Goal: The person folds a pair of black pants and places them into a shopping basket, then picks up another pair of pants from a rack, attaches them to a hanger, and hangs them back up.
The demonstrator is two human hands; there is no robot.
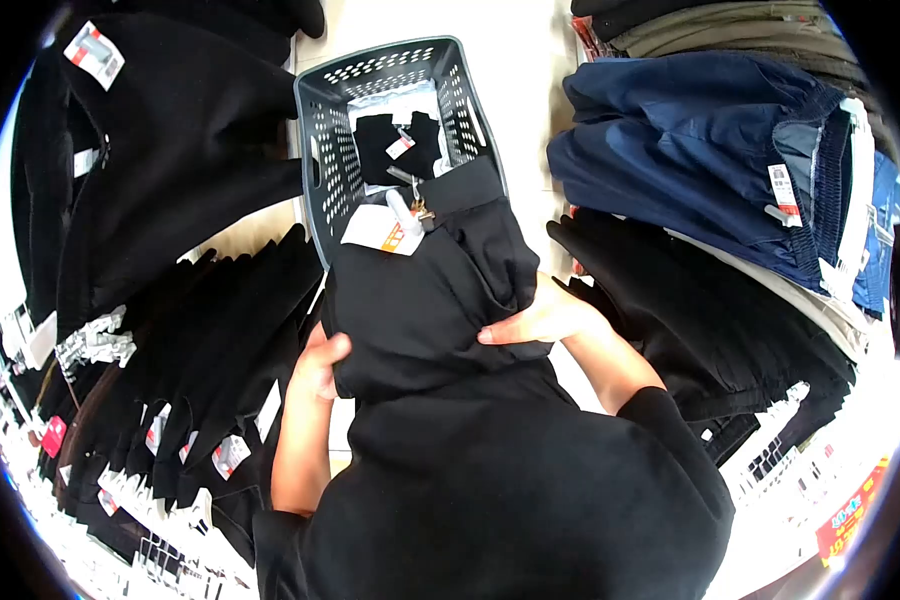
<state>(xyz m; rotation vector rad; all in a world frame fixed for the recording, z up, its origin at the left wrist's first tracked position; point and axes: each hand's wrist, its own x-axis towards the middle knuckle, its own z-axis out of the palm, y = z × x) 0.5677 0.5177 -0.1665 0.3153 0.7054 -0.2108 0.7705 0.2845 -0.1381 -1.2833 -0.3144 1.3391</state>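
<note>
A folded pair of black trousers [420,310] is held in front of my body. My left hand [320,362] grips its left edge, thumb on top and the other fingers mostly hidden beneath. On the opposite edge, my right hand [545,314] has its thumb pressed flat over the cloth, with its fingers underneath. A white and orange price tag [380,230] lies near the waistband, beside a small metal fastening [423,213]. Just beyond the trousers stands a dark grey perforated basket [315,110]. Inside it, a folded black garment [373,150] with a tag rests on white material.
Black trousers [190,130] hang on racks at the left, with white hangers [100,345] and tags. To the right hang navy trousers [670,130] and more black ones [710,320]. A red and yellow sign [855,515] is at lower right.
</note>
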